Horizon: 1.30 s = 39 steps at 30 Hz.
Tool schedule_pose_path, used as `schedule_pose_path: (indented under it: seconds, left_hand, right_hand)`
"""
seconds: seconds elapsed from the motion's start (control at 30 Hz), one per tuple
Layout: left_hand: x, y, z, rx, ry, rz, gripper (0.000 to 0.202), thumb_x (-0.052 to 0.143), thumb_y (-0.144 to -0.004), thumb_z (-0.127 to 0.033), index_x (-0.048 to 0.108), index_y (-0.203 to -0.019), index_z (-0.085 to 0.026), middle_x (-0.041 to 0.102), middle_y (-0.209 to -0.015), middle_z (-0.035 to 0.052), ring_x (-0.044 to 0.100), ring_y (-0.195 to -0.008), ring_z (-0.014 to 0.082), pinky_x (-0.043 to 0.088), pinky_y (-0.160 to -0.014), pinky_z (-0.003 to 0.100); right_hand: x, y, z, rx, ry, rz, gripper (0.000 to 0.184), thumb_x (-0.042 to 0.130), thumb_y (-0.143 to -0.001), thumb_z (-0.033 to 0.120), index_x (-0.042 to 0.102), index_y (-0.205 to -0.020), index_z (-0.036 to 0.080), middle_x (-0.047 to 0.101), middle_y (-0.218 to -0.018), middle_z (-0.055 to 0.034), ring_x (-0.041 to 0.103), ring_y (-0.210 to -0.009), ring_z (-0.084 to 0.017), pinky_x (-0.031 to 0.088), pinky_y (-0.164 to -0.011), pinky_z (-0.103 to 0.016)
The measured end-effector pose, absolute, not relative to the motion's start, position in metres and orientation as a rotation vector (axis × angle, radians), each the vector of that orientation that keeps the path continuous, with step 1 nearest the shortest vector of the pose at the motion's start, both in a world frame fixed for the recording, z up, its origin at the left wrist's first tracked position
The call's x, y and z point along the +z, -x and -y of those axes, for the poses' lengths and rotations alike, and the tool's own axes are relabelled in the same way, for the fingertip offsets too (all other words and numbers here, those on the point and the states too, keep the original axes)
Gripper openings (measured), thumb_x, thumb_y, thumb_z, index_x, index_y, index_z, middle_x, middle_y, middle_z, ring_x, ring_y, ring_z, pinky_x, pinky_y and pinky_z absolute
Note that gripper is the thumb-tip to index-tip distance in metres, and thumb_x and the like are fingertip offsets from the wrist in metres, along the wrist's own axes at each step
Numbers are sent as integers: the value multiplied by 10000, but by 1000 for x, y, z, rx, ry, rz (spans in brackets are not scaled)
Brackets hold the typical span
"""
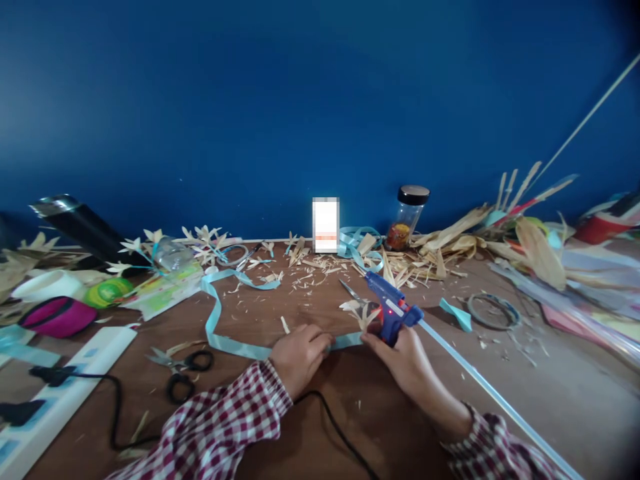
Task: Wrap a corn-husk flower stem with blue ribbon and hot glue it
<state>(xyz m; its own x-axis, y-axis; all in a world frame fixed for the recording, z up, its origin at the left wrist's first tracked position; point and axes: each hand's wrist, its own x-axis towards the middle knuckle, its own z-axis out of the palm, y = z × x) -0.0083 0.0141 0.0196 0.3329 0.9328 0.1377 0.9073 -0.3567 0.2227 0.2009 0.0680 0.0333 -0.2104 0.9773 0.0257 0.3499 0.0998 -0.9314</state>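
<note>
A light-blue ribbon (216, 327) runs in a loose curve over the brown table to both hands. My left hand (300, 353) is closed on it, fingers pressed down. Between the hands the ribbon lies nearly straight, its end at my right thumb and fingertip. My right hand (407, 367) also has the handle of a blue glue gun (387, 297) in its grasp; most of the handle is hidden. The gun's nozzle points away from me, and a long clear glue stick (495, 393) trails from its back. Just left of the gun lie pale husk petals (363, 310) and a pointed metal blade (350, 289).
Black-handled scissors (183, 370) and a white power strip (75, 393) lie left, with a black cord (335, 420) passing beneath my left arm. Husk scraps (305, 260), a jar (405, 220) and a ribbon coil (360, 243) line the blue wall. A wire ring (495, 312) lies right.
</note>
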Motion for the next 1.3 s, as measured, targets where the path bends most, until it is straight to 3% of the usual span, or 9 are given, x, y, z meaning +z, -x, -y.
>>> schedule_pose_path:
  seconds: [0.17, 0.4, 0.47, 0.6, 0.8, 0.9, 1.0, 1.13, 1.3]
  left_hand:
    - [20, 13, -1, 157, -2672, -1745, 293, 465, -913, -237, 582, -1161, -341, 589, -898, 35, 552, -803, 196, 459, -618, 284]
    - [27, 9, 1, 379, -2628, -1672, 210, 550, -853, -237, 618, -1051, -217, 549, -1163, 90, 496, -1046, 261, 476, -821, 401]
    - [26, 8, -1, 420, -2625, -1601, 185, 549, -858, -239, 615, -1024, -192, 582, -1130, 87, 490, -1055, 258, 454, -870, 420]
    - [24, 7, -2, 378, -2575, -1575, 185, 549, -864, -267, 592, -1019, -174, 627, -1007, 76, 506, -1003, 252, 452, -857, 417]
    - [23, 1, -5, 308, -2601, -1644, 555, 592, -843, -365, 404, -1343, -212, 572, -1078, 91, 487, -1041, 271, 456, -857, 420]
    - [21, -1, -8, 278, -2589, -1664, 504, 603, -827, -418, 483, -1287, -251, 556, -1039, 79, 493, -995, 263, 472, -808, 408]
    - [19, -1, -8, 335, -2577, -1643, 415, 589, -835, -429, 553, -1202, -240, 542, -1050, 77, 483, -1003, 252, 465, -834, 410]
    - [19, 0, -6, 397, -2584, -1595, 401, 575, -849, -401, 539, -1204, -218, 525, -1226, 89, 449, -1093, 269, 434, -906, 446]
    - [25, -3, -8, 341, -2551, -1551, 527, 601, -836, -391, 441, -1300, -199, 581, -1223, 74, 471, -1096, 281, 419, -919, 453]
  right_hand:
    - [32, -192, -68, 1030, 1371, 1710, 123, 713, -659, 292, 659, -704, 191, 708, -722, -55, 650, -725, -253, 475, -718, -366]
    - [32, -190, -70, 1016, 1356, 1706, 114, 712, -664, 302, 672, -711, 207, 718, -753, -59, 654, -742, -256, 475, -735, -373]
    - [31, -193, -72, 954, 1362, 1701, 130, 703, -677, 320, 653, -703, 204, 703, -741, -54, 641, -741, -247, 467, -732, -364]
    - [31, -201, -74, 881, 1390, 1743, 185, 658, -728, 369, 597, -714, 194, 663, -718, -46, 609, -702, -223, 451, -695, -345]
    - [41, -217, -71, 910, 1402, 1756, 286, 682, -717, 378, 532, -892, 210, 650, -768, -26, 585, -677, -199, 441, -671, -330]
    - [47, -228, -69, 923, 1352, 1797, 309, 661, -746, 384, 534, -980, 227, 653, -771, -19, 580, -673, -202, 436, -654, -328]
    - [49, -240, -64, 958, 1320, 1841, 183, 589, -815, 383, 546, -929, 246, 624, -716, -13, 554, -638, -201, 427, -618, -329]
    - [50, -250, -53, 1020, 1298, 1892, 127, 544, -851, 372, 533, -835, 247, 601, -677, -5, 543, -622, -187, 431, -616, -318]
    - [51, -263, -45, 1037, 1347, 1907, 171, 541, -850, 400, 554, -837, 230, 620, -653, -5, 569, -578, -173, 442, -565, -296]
